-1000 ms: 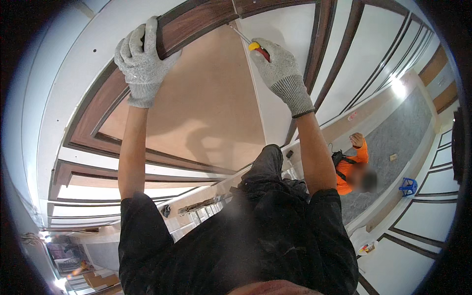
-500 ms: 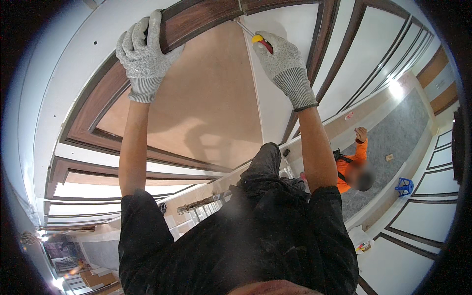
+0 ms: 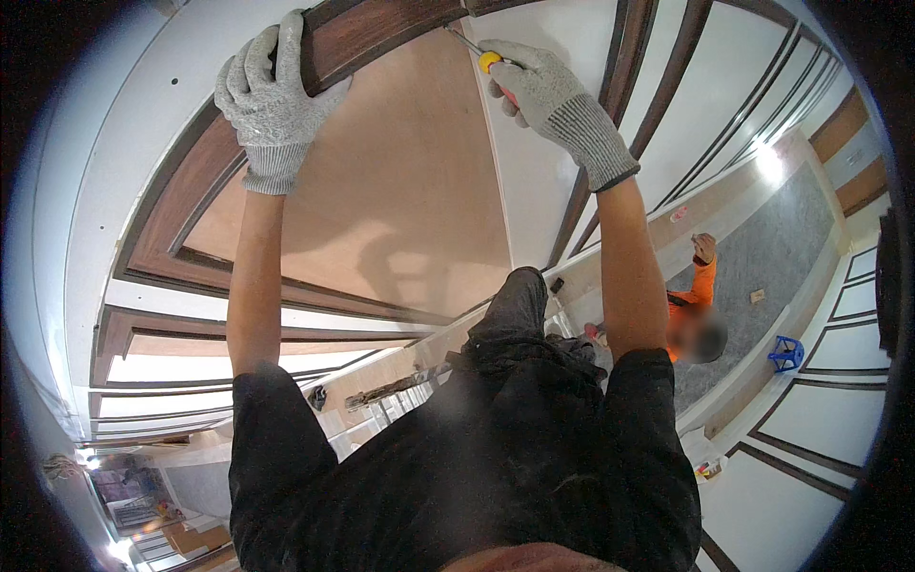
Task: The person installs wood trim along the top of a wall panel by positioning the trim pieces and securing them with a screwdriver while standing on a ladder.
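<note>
Head view, the only one: the person stands high up with both arms raised to a panelled surface of white boards, dark wood trim and one bare plywood-coloured panel (image 3: 400, 191).

At that panel's upper left corner, the left hand (image 3: 272, 95), in a grey knit glove, has its fingers curled over the outer edge of the dark wood moulding (image 3: 372, 43), thumb on the near side. It is clamped on the moulding and holds it against the panel.

At the panel's upper right corner, the right hand (image 3: 548, 86), gloved the same way, is closed around a screwdriver (image 3: 481, 55) with a yellow and red handle. Only the yellow collar and a short run of metal shaft show beyond the fingers. The long axis runs from the fist up and to the left, so the tip lies just past the fingertips, at the joint where the moulding meets the white upright strip (image 3: 510, 191) along the panel's right edge. The tip itself is too small to tell whether it sits in a screw head.

The right hand is nearer that joint; the left is well apart along the moulding.

Far below, to the right, another person in an orange sleeve (image 3: 694, 291) crouches on the grey floor (image 3: 772, 248), near a small blue stool (image 3: 787, 353).
</note>
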`<move>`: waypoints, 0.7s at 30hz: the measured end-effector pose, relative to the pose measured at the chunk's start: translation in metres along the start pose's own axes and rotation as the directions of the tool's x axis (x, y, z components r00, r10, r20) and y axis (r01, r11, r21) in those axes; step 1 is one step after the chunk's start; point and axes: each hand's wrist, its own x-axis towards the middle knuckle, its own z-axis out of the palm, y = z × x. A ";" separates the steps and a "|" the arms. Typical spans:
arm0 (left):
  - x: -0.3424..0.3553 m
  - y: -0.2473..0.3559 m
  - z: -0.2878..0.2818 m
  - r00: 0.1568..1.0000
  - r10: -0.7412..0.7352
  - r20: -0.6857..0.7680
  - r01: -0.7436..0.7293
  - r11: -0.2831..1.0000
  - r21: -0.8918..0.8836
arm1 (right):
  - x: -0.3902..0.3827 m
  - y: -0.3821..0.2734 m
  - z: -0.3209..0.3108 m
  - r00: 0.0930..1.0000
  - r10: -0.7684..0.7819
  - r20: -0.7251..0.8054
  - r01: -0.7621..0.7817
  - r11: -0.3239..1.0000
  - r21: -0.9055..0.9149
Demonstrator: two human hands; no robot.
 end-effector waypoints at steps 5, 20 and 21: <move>0.003 0.002 0.002 1.000 0.002 -0.009 -0.003 1.000 -0.022 | 0.002 0.007 0.010 0.916 -0.366 -0.166 0.309 0.906 -0.289; 0.003 -0.002 -0.002 1.000 0.016 0.008 -0.016 1.000 0.019 | -0.024 0.000 0.020 0.909 -0.416 -0.028 0.188 0.469 -0.863; 0.006 0.002 -0.001 1.000 0.020 -0.006 -0.020 1.000 0.014 | -0.029 0.008 0.019 0.892 -0.449 -0.057 0.197 0.499 -0.844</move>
